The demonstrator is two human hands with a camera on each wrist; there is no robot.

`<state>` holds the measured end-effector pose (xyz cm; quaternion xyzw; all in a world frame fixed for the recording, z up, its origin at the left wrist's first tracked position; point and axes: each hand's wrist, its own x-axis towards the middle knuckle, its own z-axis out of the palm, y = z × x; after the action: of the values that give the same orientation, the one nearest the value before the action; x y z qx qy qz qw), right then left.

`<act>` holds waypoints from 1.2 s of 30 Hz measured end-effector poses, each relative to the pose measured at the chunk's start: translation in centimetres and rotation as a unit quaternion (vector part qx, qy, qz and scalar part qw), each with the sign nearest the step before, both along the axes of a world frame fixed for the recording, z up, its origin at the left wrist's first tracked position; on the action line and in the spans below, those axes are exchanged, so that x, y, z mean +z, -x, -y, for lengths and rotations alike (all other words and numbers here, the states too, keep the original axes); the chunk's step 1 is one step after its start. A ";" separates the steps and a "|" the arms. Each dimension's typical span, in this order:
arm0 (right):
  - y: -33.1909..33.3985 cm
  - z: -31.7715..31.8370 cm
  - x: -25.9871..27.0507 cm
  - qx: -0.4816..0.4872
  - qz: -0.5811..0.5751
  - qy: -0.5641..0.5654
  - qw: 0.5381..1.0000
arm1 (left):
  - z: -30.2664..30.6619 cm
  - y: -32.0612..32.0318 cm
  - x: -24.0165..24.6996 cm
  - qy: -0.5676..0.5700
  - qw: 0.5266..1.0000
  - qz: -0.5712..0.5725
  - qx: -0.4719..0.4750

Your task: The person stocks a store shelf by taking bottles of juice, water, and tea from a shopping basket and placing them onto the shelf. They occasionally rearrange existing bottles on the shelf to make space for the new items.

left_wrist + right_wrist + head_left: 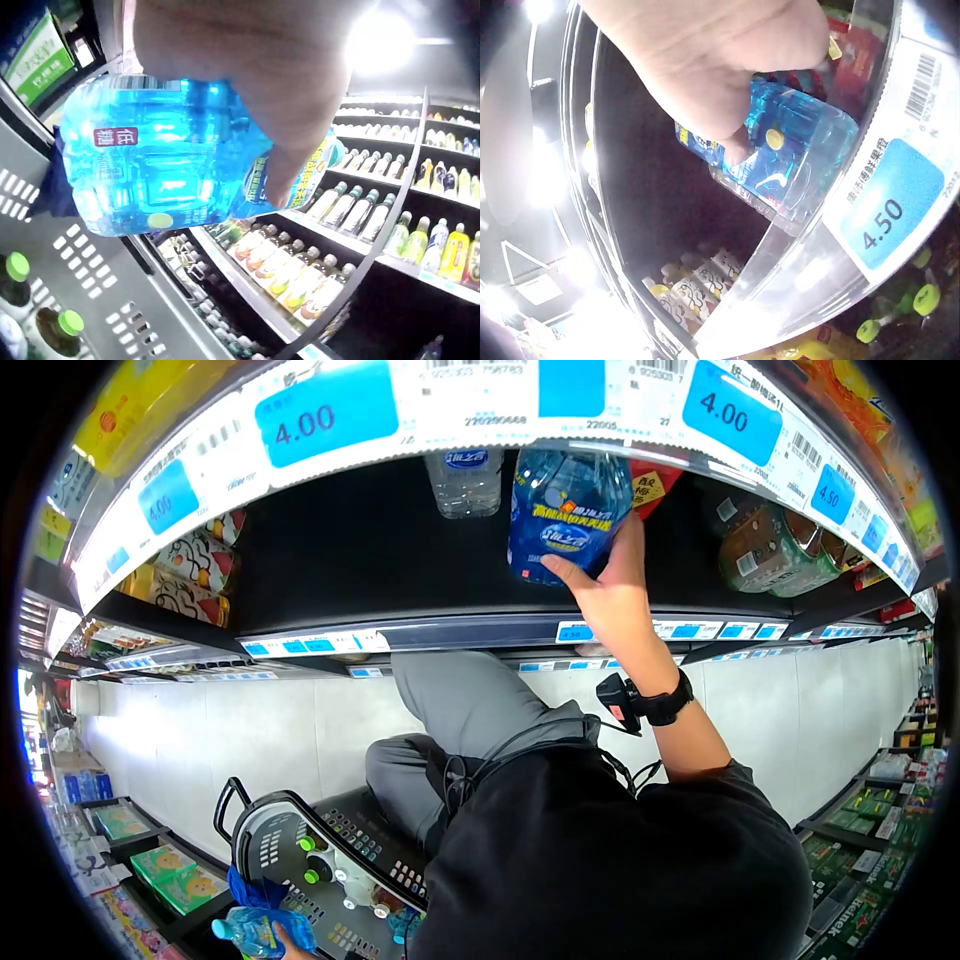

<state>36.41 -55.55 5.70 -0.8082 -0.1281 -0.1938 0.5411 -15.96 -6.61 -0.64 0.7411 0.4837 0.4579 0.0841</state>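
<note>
My right hand (617, 585) grips a blue bottle (566, 510) on the dark shelf, thumb on its label side. In the right wrist view, the hand (720, 67) covers part of that bottle (787, 150), which lies close to the clear shelf edge. Low in the head view, my left hand (292, 945) holds another blue bottle (262, 931) at the basket's rim. The left wrist view shows this bottle (157, 161) on its side, with the left hand (262, 67) wrapped around its upper part.
A grey basket (285, 840) with several bottles stands at lower left. On the shelf are a clear bottle (467, 485) beside the gripped one, a red package (655, 485) behind it, and brown-green bottles (775, 555) at right. The price-tag strip (430, 405) runs across the top.
</note>
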 end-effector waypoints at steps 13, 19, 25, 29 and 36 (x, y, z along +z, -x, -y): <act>0.8 -0.2 1.6 -0.117 0.129 0.080 0.982 | 6.3 -11.1 9.3 0.163 0.930 0.248 -0.218; 2.0 -0.5 2.5 -0.035 0.158 0.352 0.922 | 10.3 -17.5 9.3 0.272 0.799 0.331 -0.421; 0.9 -0.9 3.4 -0.026 0.127 0.337 0.932 | 13.2 -23.6 5.5 0.334 0.729 0.281 -0.527; -0.5 -1.5 4.2 -0.004 0.054 0.327 0.943 | 15.2 -25.9 4.4 0.373 0.715 0.189 -0.560; -4.6 -0.1 4.7 0.036 0.000 0.355 0.934 | 16.9 -27.4 2.7 0.476 0.687 0.139 -0.531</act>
<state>41.04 -55.46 10.39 -0.9424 -0.2179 -0.1158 0.2257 11.44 -23.52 2.02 0.6624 0.1447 0.1427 0.7210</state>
